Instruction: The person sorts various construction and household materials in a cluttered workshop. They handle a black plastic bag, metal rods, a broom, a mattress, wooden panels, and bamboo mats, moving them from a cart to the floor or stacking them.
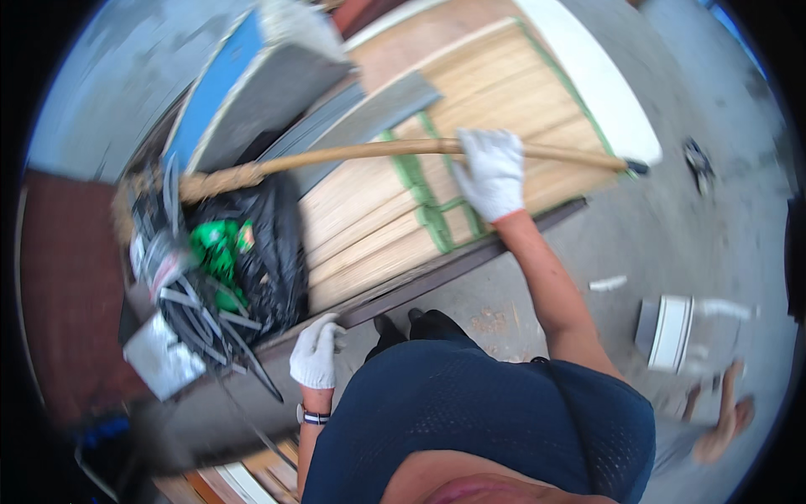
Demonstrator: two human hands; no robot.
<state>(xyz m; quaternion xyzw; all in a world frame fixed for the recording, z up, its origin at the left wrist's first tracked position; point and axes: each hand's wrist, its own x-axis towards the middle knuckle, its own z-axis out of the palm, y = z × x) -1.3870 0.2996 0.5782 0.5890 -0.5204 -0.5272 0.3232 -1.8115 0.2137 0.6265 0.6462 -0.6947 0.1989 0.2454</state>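
Observation:
My right hand [494, 173], in a white knit glove, is closed around the long pole of a straw broom [378, 150]. The broom lies across a strapped stack of wooden boards [371, 230], its bristle end at the left by a black plastic bag [277, 252] with green packaging [220, 252] in it. My left hand [318, 349], gloved too, is beside the near edge of the dark metal frame under the boards; its fingers are loosely curled, and whether they touch the frame is unclear. A bundle of grey plastic strapping [195, 315] hangs at the left.
A blue and grey panel block [252, 101] stands at the upper left, beside flat grey strips [378, 113]. A white panel [585, 69] lies beyond the boards. On the floor at the right are a white box-like object [670, 334] and a white scrap [607, 283]. Another person [721, 428] is at the lower right.

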